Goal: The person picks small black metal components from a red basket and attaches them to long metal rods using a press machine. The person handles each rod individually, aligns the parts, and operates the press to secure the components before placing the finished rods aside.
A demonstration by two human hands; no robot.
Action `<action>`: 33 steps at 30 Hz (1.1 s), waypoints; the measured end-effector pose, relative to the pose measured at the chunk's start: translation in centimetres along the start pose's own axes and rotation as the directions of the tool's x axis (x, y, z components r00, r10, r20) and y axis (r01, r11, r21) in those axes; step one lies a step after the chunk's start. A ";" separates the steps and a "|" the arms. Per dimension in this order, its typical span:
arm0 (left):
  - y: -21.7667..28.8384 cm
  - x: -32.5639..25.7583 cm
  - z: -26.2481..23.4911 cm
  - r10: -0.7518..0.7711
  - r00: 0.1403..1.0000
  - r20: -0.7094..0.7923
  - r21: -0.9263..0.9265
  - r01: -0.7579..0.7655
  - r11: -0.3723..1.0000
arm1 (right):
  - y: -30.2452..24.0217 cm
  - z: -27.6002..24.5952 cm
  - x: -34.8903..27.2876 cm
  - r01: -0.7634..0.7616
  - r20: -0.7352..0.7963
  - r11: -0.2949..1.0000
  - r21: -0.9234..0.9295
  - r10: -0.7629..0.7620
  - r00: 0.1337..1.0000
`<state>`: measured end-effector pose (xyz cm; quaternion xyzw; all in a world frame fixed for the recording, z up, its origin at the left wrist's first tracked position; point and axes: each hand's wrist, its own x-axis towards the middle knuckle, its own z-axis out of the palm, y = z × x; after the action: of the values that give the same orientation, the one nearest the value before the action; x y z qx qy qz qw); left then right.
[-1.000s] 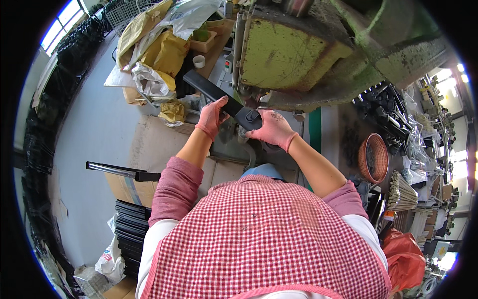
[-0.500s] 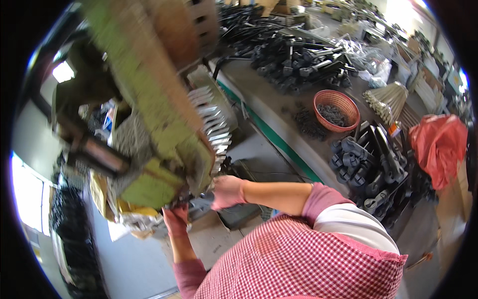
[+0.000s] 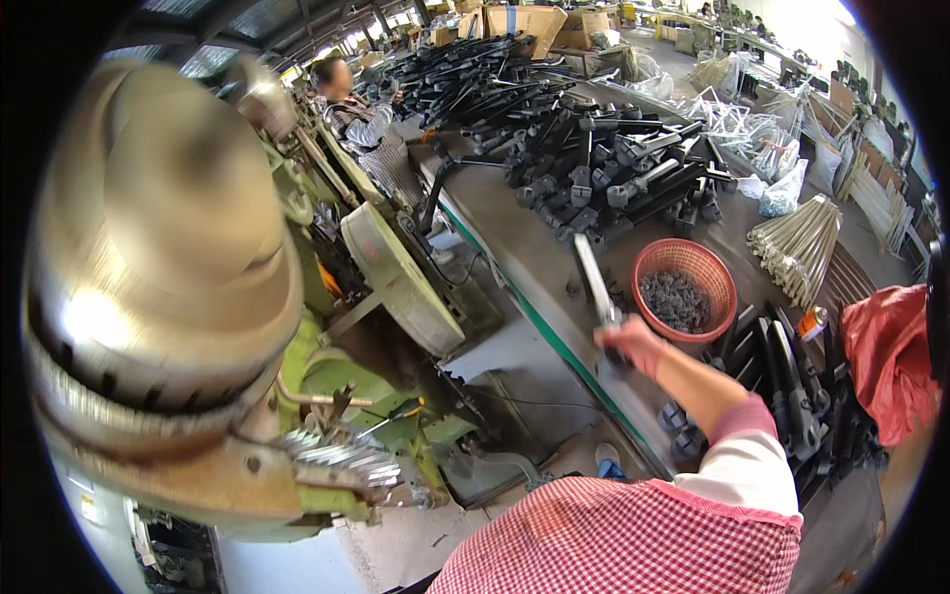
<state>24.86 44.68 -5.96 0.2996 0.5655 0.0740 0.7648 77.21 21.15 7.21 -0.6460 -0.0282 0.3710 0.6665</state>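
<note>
In a pink glove, my right hand (image 3: 638, 345) reaches out over the worktable, its fingers wrapped round a silver metal tube with a dark end fitting (image 3: 594, 277). The tube tilts up and away from the hand, just left of a red plastic basket (image 3: 727, 312) of small dark parts. Part of the tube's dark end is hidden by my fingers. Beyond it lies a heap of black-jointed tubes (image 3: 633, 183). My left hand does not show.
A green machine (image 3: 381, 391) with a large metal head (image 3: 163, 297) fills the left. A yellow-handled screwdriver (image 3: 401, 410) lies on it. More black fittings (image 3: 782, 391) and a red bag (image 3: 891, 361) are at the right. Another person (image 3: 371, 129) stands beyond the machine.
My right hand has moved from the machine to the right, over the table, and now holds the tube. My left hand has left the view. The view has shifted, too.
</note>
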 end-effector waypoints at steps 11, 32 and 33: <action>2.8 -4.9 14.0 0.303 0.848 0.434 0.731 -0.528 0.432 | -0.7 -15.4 1.5 0.304 -0.053 0.268 -0.914 -0.824 0.565; 8.7 -3.1 12.7 0.513 0.847 0.140 0.053 -0.524 0.850 | 11.9 -21.8 -14.8 -0.495 -0.511 0.157 -0.854 -0.080 0.856; 8.8 -3.0 13.9 0.474 0.871 0.129 0.063 -0.484 0.873 | 12.3 -21.7 -14.3 -0.427 -0.461 0.192 -0.883 -0.191 0.867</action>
<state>38.39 45.24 3.81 0.4693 0.4334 0.2182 0.7377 72.45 -6.01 -0.85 -0.9864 -0.0390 0.1490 0.0578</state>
